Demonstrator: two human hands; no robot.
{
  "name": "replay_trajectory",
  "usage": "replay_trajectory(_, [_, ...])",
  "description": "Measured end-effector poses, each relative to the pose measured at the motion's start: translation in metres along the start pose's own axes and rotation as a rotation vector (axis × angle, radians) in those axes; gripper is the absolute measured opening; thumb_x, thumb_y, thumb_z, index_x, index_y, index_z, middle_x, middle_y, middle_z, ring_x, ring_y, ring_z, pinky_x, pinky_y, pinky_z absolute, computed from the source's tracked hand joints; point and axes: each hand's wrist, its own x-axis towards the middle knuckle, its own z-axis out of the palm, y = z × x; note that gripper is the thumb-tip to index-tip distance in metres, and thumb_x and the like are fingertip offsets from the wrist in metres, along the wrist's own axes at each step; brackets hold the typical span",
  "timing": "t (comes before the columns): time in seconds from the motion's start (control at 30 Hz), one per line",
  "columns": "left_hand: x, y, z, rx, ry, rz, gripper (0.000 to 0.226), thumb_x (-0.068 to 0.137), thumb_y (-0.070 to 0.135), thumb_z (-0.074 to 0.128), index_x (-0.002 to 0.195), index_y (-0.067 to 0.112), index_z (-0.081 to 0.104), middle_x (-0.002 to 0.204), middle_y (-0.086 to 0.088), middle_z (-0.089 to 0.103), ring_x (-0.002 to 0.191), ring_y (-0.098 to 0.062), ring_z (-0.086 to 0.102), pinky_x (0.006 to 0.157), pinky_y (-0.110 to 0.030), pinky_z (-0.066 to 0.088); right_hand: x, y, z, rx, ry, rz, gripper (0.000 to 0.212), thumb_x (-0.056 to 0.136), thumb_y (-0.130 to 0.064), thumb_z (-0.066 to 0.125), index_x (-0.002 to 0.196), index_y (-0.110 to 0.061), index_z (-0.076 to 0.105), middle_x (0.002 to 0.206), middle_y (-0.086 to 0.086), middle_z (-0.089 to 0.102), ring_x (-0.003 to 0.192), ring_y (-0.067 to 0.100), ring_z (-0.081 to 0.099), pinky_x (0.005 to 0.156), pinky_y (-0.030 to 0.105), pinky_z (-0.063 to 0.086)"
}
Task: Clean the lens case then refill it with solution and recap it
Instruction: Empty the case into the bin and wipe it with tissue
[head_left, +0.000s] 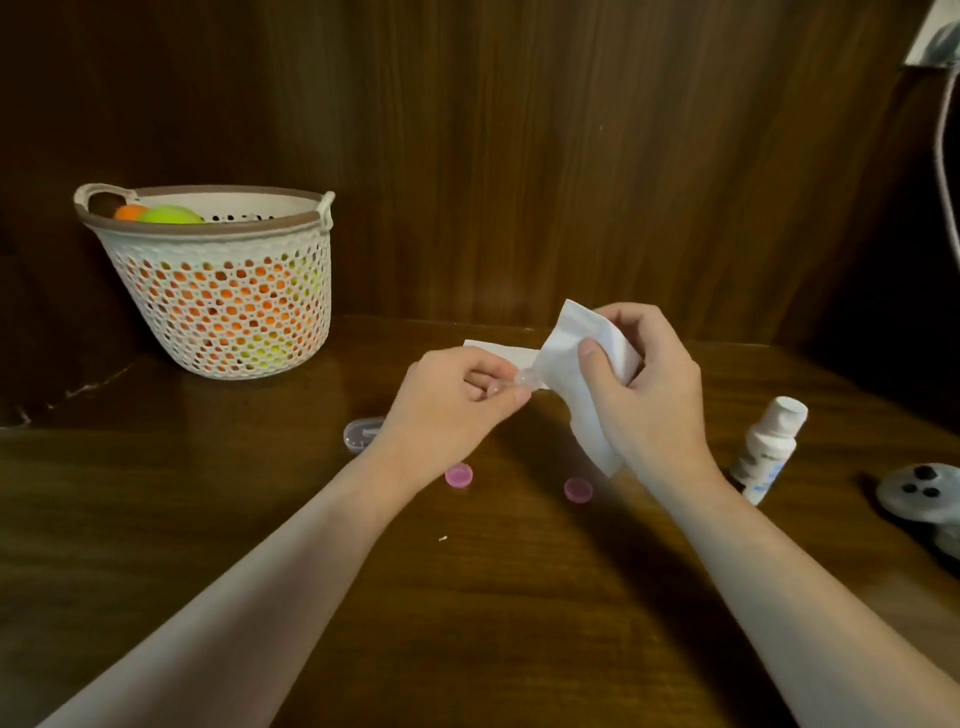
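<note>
My left hand pinches a small clear lens case above the wooden table. My right hand grips a white tissue and holds it against the case, so part of the case is hidden by the tissue. Two pink caps lie loose on the table below my hands, one cap under my left wrist and the other cap under the tissue's hanging end. A white solution bottle stands at the right, capped.
A white perforated basket with orange and green balls stands at the back left. A small clear lidded container lies behind my left wrist. A grey round object sits at the right edge. Dark wood panels close the back.
</note>
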Motion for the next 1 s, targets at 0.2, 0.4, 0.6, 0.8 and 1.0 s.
replay_trajectory(0.2, [0.003, -0.02, 0.015, -0.314, 0.139, -0.091, 0.031, 0.094, 0.016, 0.079, 0.125, 0.018, 0.076, 0.1, 0.009, 0.079, 0.088, -0.002, 0.077, 0.077, -0.02, 0.064, -0.008, 0.008, 0.021, -0.201, -0.003, -0.19, 0.022, 0.094, -0.019, 0.078, 0.106, -0.032, 0.065, 0.097, -0.025, 0.063, 0.095, -0.004, 0.064, 0.075, 0.002, 0.048])
replay_trajectory(0.4, [-0.002, -0.025, 0.017, -0.459, 0.116, -0.155, 0.034, 0.091, 0.012, 0.081, 0.124, 0.02, 0.076, 0.11, 0.006, 0.081, 0.1, -0.009, 0.078, 0.086, -0.035, 0.066, -0.013, 0.012, 0.026, -0.331, -0.078, -0.293, 0.021, 0.092, -0.02, 0.082, 0.111, -0.028, 0.076, 0.115, -0.013, 0.071, 0.105, 0.002, 0.064, 0.085, 0.009, 0.052])
replay_trajectory(0.6, [-0.004, -0.028, 0.016, -0.512, 0.083, -0.203, 0.036, 0.09, 0.013, 0.082, 0.125, 0.022, 0.076, 0.115, 0.007, 0.08, 0.105, -0.01, 0.078, 0.088, -0.039, 0.066, -0.018, 0.016, 0.027, -0.37, -0.144, -0.31, 0.022, 0.091, -0.02, 0.083, 0.11, -0.029, 0.081, 0.118, -0.012, 0.068, 0.108, 0.005, 0.065, 0.087, 0.023, 0.062])
replay_trajectory(0.8, [-0.005, -0.027, 0.014, -0.57, 0.073, -0.22, 0.035, 0.089, 0.012, 0.083, 0.123, 0.022, 0.077, 0.117, 0.006, 0.08, 0.109, -0.013, 0.077, 0.094, -0.042, 0.065, -0.019, 0.013, 0.025, -0.399, -0.186, -0.314, 0.024, 0.09, -0.02, 0.083, 0.112, -0.03, 0.083, 0.118, -0.012, 0.067, 0.107, 0.006, 0.064, 0.083, 0.026, 0.063])
replay_trajectory(1.0, [-0.004, -0.026, 0.01, -0.595, 0.086, -0.18, 0.036, 0.089, 0.014, 0.083, 0.123, 0.026, 0.077, 0.121, 0.008, 0.078, 0.113, -0.01, 0.075, 0.098, -0.036, 0.062, -0.02, 0.004, 0.022, -0.277, -0.261, -0.206, 0.023, 0.096, -0.04, 0.069, 0.116, -0.038, 0.081, 0.12, -0.025, 0.062, 0.109, -0.001, 0.06, 0.077, 0.012, 0.055])
